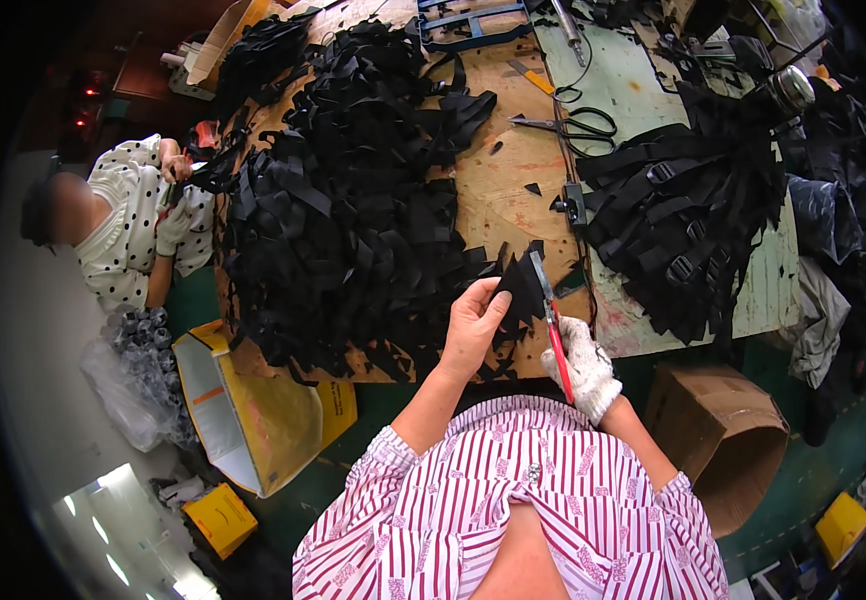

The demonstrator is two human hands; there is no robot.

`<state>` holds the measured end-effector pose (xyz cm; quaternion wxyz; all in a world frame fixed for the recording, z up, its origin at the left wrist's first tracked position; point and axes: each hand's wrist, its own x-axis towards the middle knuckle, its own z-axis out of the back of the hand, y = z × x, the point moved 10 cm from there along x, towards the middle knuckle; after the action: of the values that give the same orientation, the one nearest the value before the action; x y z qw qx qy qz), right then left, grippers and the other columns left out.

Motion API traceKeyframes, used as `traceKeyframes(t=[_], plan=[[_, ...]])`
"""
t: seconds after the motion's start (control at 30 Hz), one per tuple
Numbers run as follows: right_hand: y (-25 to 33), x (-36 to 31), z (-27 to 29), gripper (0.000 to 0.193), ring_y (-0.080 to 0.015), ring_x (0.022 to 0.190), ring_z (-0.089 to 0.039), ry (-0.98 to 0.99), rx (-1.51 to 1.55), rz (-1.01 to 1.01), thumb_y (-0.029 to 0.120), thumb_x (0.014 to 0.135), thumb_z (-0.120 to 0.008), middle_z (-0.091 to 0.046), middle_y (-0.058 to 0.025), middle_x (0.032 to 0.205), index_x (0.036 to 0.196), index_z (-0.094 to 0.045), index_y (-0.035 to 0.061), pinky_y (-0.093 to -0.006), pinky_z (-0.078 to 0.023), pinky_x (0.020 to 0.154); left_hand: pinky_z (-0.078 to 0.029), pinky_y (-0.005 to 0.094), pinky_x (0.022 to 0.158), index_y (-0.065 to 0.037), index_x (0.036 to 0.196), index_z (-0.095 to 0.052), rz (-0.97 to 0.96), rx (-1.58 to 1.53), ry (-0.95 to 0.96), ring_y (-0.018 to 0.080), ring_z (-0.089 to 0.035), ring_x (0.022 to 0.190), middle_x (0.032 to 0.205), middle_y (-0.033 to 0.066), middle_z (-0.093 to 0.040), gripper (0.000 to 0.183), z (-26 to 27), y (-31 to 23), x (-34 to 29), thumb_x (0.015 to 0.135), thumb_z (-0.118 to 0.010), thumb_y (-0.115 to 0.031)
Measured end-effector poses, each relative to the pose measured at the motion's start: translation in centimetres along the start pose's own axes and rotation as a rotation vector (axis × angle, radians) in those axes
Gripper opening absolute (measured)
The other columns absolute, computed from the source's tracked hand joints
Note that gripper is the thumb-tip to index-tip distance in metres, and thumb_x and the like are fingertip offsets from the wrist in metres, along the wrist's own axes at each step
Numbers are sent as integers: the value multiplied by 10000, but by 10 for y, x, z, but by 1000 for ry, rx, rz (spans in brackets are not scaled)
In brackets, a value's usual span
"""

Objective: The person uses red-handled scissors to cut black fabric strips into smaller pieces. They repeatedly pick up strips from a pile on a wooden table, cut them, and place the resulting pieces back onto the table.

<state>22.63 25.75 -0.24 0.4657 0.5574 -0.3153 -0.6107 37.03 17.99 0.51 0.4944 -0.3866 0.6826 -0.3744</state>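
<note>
Well left of my hands, a co-worker in a dotted top is beside a tangled heap of matte black fabric strips, which spreads over scuffed plywood towards my bare left hand, its thumb and fingers pinching a flat, pointed black cloth piece between my two hands. Right of that cloth, my right hand, in a knitted white glove, grips red-handled snips, metal blades at its edge. Further right, flat black straps with buckles fan across a stained, pale green board, and a cardboard box stands below, over green floor.
</note>
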Motion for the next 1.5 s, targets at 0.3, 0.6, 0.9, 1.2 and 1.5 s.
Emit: traceKeyframes(t=[0.3, 0.6, 0.9, 1.2, 1.5], plan=[[-32, -8, -17, 415, -99, 555, -470, 62, 338, -248, 121, 814, -595, -488, -33, 803, 1172, -402, 40, -244, -406, 505, -358, 164, 494, -33, 1060, -589, -1, 214, -30, -3, -474, 633, 818, -56, -597, 196, 7, -2, -1, 909, -582, -157], [-41, -1, -16, 358, -83, 525, -441, 96, 246, -178, 24, 812, -517, -452, -9, 722, 1143, -383, 55, -224, -397, 446, -434, 187, 645, 21, 991, -593, -92, 494, 93, 25, -512, 728, 820, -32, -595, 157, -7, -12, -15, 870, -609, -78], [-33, -9, -21, 368, -63, 506, -454, 164, 263, -403, 175, 839, -638, -499, -17, 717, 1103, -419, 43, -214, -392, 475, -428, 186, 627, 22, 982, -592, -134, 579, 51, 20, -507, 708, 789, -31, -594, 155, 8, -17, -16, 849, -621, -53], [-35, 1, -17, 329, -74, 459, -452, 159, 375, -426, 143, 853, -597, -511, -10, 682, 1109, -418, 42, -227, -394, 385, -455, 224, 667, 1, 1000, -600, 21, 589, 196, 62, -550, 734, 846, 32, -624, 169, 4, 4, -33, 846, -612, -67], [-33, 8, 7, 268, -74, 417, -429, -69, 595, -395, 109, 851, -572, -490, -9, 688, 1062, -421, 42, -202, -367, 351, -453, 252, 874, 17, 1159, -544, -16, -16, 6, 102, -596, 935, 1049, 77, -643, 256, 55, -28, -34, 906, -514, -4]])
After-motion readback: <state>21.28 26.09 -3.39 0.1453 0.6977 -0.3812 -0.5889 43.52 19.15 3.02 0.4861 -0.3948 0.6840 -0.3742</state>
